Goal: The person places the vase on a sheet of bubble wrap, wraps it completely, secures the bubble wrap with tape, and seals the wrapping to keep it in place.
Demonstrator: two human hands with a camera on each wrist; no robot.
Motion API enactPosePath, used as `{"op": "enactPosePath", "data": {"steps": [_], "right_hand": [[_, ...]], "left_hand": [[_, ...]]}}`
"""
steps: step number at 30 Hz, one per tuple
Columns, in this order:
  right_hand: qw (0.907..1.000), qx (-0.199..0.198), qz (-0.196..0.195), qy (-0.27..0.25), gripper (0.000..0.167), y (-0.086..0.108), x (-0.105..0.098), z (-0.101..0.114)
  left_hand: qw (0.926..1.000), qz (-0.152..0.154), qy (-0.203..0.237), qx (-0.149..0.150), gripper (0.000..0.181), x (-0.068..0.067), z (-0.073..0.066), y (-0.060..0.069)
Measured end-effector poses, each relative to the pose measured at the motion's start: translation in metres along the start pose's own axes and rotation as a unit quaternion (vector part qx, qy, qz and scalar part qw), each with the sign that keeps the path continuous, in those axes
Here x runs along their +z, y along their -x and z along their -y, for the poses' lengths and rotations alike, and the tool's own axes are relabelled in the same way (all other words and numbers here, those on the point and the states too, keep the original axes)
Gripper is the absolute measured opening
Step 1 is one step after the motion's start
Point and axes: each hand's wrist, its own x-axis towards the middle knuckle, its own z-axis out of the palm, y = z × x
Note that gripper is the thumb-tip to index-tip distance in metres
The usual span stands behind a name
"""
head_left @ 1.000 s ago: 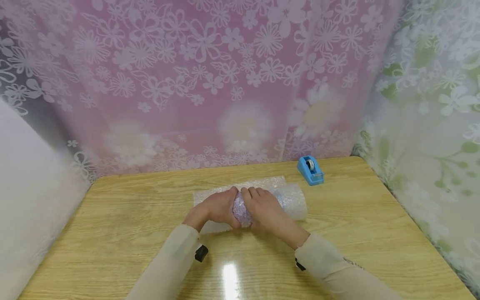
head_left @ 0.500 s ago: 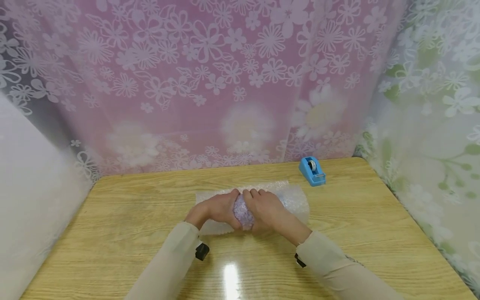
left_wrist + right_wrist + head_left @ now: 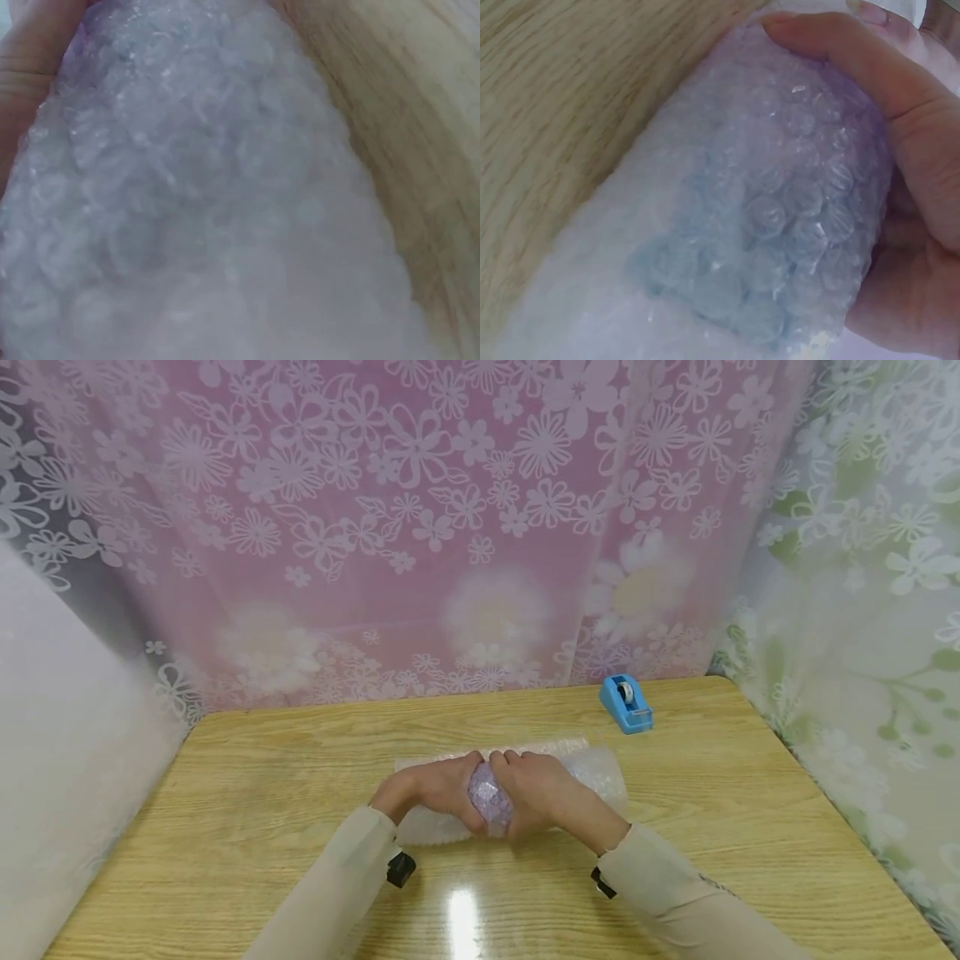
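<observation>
A purple object wrapped in clear bubble wrap [image 3: 490, 797] lies crosswise near the middle of the table. The bubble wrap [image 3: 600, 772] forms a roll that sticks out past both hands. My left hand [image 3: 442, 785] grips the left part of the roll, while my right hand [image 3: 534, 789] grips it just beside. The purple shows between them. In the left wrist view the bubble wrap [image 3: 187, 150] fills most of the picture. A bluish patch shows through the bubble wrap [image 3: 780, 195] in the right wrist view, where my right thumb and fingers curve round it. The wrapped object's kind is hidden.
A blue tape dispenser [image 3: 627, 704] with a roll of tape stands at the back right of the wooden table [image 3: 262, 827]. Floral curtains [image 3: 420, 527] hang behind the table and along its right side. A pale surface [image 3: 67, 735] borders the left.
Both hands, with the bubble-wrapped roll in their grip, have come slightly nearer to me. The flat strip of bubble wrap behind the hands shows less. The tape dispenser stays put.
</observation>
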Motion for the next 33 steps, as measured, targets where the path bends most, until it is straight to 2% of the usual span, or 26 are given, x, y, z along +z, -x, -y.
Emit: {"op": "enactPosePath", "data": {"steps": [7, 11, 14, 18, 21, 24, 26, 28, 30, 33], "right_hand": [[0.9992, 0.002, 0.038, -0.01, 0.077, -0.001, -0.006, 0.0], [0.9979, 0.007, 0.058, -0.028, 0.079, -0.003, -0.008, -0.001], [0.9969, 0.011, 0.067, -0.039, 0.078, -0.005, -0.007, -0.003], [0.9961, 0.013, 0.077, -0.041, 0.077, -0.008, -0.006, -0.003], [0.9954, 0.015, 0.087, -0.037, 0.077, -0.01, -0.007, -0.002], [0.9934, 0.03, 0.102, -0.043, 0.079, -0.011, -0.01, 0.0], [0.9918, 0.042, 0.112, -0.046, 0.079, -0.012, -0.011, 0.0], [0.9905, 0.049, 0.119, -0.047, 0.08, -0.013, -0.013, 0.001], [0.9898, 0.052, 0.126, -0.042, 0.083, -0.015, -0.014, 0.003], [0.9872, 0.059, 0.143, -0.04, 0.085, -0.018, -0.017, 0.004]], "left_hand": [[0.9993, 0.013, 0.032, 0.013, 0.072, 0.002, 0.002, 0.001], [0.9997, 0.015, 0.017, 0.01, 0.068, 0.001, 0.0, 0.0], [0.9975, -0.004, -0.07, -0.005, 0.07, 0.0, -0.003, 0.0], [0.9834, -0.025, -0.176, -0.038, 0.084, -0.001, -0.007, 0.001], [0.9779, -0.029, -0.201, -0.051, 0.089, -0.002, -0.01, 0.004], [0.9715, -0.035, -0.231, -0.038, 0.087, -0.002, -0.014, 0.007], [0.9645, -0.046, -0.258, -0.026, 0.082, 0.0, -0.017, 0.009], [0.9533, -0.064, -0.294, -0.02, 0.078, 0.003, -0.022, 0.013], [0.9378, -0.088, -0.335, -0.024, 0.081, 0.009, -0.025, 0.017], [0.9074, -0.134, -0.397, -0.028, 0.088, 0.019, -0.028, 0.022]]}}
